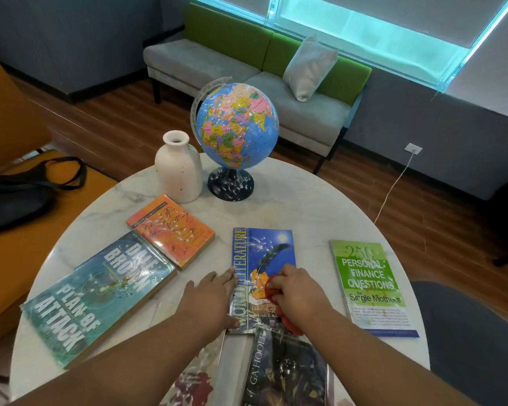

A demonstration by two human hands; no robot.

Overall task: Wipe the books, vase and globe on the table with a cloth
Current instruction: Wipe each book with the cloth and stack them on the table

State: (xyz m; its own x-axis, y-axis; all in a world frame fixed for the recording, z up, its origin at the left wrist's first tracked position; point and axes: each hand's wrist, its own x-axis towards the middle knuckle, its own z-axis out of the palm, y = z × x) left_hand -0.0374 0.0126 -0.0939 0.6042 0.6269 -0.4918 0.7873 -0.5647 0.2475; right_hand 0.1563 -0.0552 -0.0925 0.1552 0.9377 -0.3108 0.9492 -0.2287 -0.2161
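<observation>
- A black bag (15, 197) lies on an orange seat at the left edge of the frame
- A teal book (94, 297) titled "Plan of Attack" lies flat at the lower left of the round marble tabletop (305, 206)
- An orange book (170, 230) lies just above and right of it, their corners close together
- A white vase (178, 168) stands upright behind the orange book, left of centre
- The left hand (208, 300) lies flat with straight fingers, its fingertips at the left edge of the blue book (264, 247)
- The globe (236, 124) stands on its dark base just right of the vase, at the upper centre
- The blue book lies flat at the centre of the frame
- The right hand (298, 291) has its fingers curled round a bunched red cloth (272, 288), held down on the lower half of the blue book's cover
- A dark book (288, 373) lies below the blue book, at the bottom edge
- A green book (370, 285) lies flat at the right of the tabletop, apart from the rest
</observation>
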